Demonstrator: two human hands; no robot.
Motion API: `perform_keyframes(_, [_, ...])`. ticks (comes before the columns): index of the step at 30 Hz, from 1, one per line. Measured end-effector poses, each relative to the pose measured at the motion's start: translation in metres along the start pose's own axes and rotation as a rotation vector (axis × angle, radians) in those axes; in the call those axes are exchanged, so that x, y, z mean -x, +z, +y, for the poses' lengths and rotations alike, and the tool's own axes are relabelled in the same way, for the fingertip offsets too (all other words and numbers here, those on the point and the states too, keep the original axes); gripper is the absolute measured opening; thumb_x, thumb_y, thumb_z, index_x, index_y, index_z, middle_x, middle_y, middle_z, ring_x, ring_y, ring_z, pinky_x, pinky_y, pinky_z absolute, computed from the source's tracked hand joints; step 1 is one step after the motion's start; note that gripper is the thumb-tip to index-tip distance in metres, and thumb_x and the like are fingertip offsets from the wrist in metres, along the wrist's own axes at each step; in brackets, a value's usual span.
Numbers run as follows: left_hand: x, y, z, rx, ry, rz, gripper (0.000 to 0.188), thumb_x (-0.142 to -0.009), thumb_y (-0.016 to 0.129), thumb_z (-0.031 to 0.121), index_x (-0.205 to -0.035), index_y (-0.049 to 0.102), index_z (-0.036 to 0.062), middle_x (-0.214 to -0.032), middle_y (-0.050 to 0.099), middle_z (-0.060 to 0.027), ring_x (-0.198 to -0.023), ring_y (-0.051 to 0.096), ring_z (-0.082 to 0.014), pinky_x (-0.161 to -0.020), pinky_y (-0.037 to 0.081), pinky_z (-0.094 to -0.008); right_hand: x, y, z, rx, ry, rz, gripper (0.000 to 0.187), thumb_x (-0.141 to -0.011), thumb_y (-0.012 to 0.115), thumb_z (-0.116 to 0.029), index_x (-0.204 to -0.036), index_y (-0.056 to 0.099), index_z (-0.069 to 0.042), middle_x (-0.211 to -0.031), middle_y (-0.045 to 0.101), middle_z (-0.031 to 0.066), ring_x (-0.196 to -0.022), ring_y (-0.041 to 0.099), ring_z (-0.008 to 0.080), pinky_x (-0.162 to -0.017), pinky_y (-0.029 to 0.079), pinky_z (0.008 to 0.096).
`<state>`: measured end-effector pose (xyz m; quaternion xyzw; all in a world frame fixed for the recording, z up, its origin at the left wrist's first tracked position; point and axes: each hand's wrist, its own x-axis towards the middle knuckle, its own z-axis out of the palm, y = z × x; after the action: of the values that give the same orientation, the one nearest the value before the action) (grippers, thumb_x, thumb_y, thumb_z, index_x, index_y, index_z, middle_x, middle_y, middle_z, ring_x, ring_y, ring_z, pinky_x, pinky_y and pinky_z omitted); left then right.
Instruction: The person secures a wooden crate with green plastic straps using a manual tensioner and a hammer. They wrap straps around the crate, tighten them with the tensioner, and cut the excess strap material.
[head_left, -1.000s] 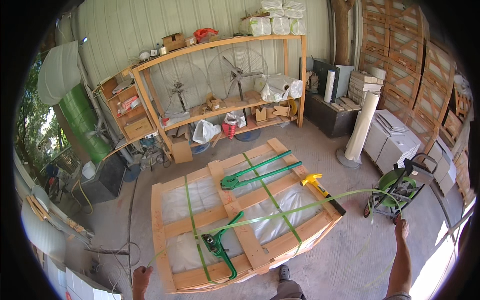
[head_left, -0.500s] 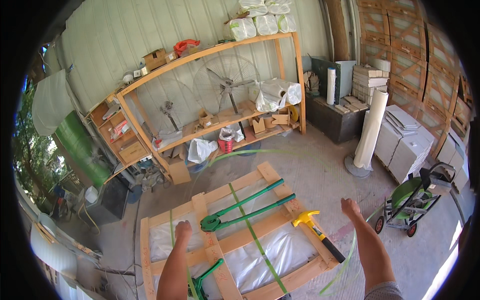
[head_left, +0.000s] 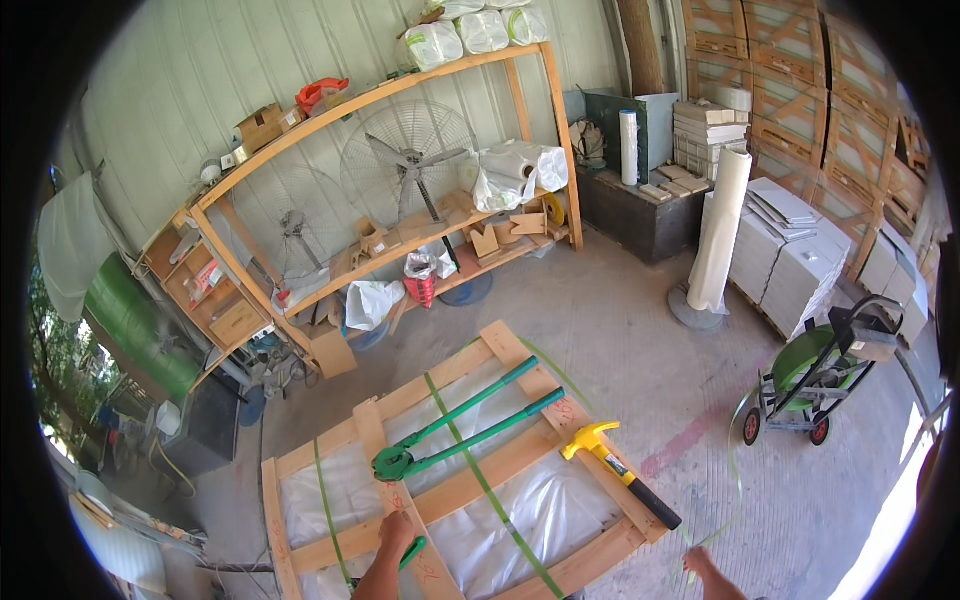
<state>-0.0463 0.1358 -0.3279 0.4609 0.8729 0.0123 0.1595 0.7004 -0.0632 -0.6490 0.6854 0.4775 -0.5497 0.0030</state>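
Observation:
A wooden crate frame (head_left: pixel 472 480) lies in front of me over plastic-wrapped contents, with green straps (head_left: pixel 480 478) across it. My left hand (head_left: pixel 397 530) is closed above the crate's left part, beside a green-handled tool (head_left: pixel 413 552) that my arm partly hides; what the fingers hold, if anything, does not show. Off the crate's right corner, my right hand (head_left: pixel 700 563) is closed round a loose green strap (head_left: pixel 712 535). A long-handled green strapping tool (head_left: pixel 440 455) rests on the slats. Nearer its right edge lies a yellow claw hammer (head_left: pixel 618 468) with a black grip.
A wheeled strap cart (head_left: pixel 808 375) with a green coil stands at right. Behind it are stacked white boxes (head_left: pixel 785 245) and an upright film roll (head_left: pixel 722 235). Wooden shelving (head_left: pixel 400 255) with fans and cartons runs along the back wall.
My left hand has come down toward the green-handled tool. My right hand has dropped toward the lower edge, and the strap loop that arched beyond the crate has drawn in close to it.

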Motion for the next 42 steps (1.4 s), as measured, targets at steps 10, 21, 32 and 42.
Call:
perform_keyframes(10, [0.035,0.013,-0.143,0.432,-0.143,-0.176,0.036,-0.091,0.043,0.033,-0.073,0.054,0.0035,-0.061,0.053,-0.0137,-0.050,0.051,-0.0269,-0.045,0.042,-0.0398,0.191,0.349,-0.050,-0.450,0.180,0.306,0.021,-0.080,0.053,-0.020,-0.099,0.049,-0.012,-0.082,0.049,0.0058,-0.074,0.049,0.0196,-0.065,0.046,0.0369])
perform_keyframes(21, [0.175,-0.059,-0.282,0.944,-0.265,-0.469,0.027,-0.085,0.059,0.037,-0.073,0.049,0.0147,-0.055,0.040,0.0008,-0.037,0.034,-0.0109,-0.032,0.025,-0.0256,0.379,0.404,-0.141,-0.040,0.390,0.760,0.028,-0.086,0.050,-0.032,-0.091,0.057,-0.005,-0.088,0.065,0.0217,-0.086,0.062,0.0388,-0.076,0.046,0.0518])
perform_keyframes(32, [0.297,-0.095,-0.459,1.108,-0.306,-0.519,0.027,-0.087,0.054,0.029,-0.068,0.042,0.0120,-0.049,0.031,-0.0003,-0.035,0.030,-0.0134,-0.033,0.027,-0.0290,0.420,0.434,-0.258,-0.086,0.109,0.834,0.032,-0.086,0.053,-0.036,-0.093,0.053,-0.005,-0.083,0.065,0.0213,-0.080,0.061,0.0418,-0.073,0.046,0.0519])
perform_keyframes(42, [0.399,-0.142,-0.649,1.075,-0.405,-0.120,0.031,-0.086,0.059,0.029,-0.067,0.041,0.0128,-0.048,0.029,0.0038,-0.034,0.028,-0.0090,-0.031,0.028,-0.0287,0.450,0.487,-0.112,0.173,0.147,0.739,0.029,-0.088,0.051,-0.033,-0.090,0.056,-0.004,-0.090,0.064,0.0190,-0.082,0.060,0.0405,-0.071,0.046,0.0505])
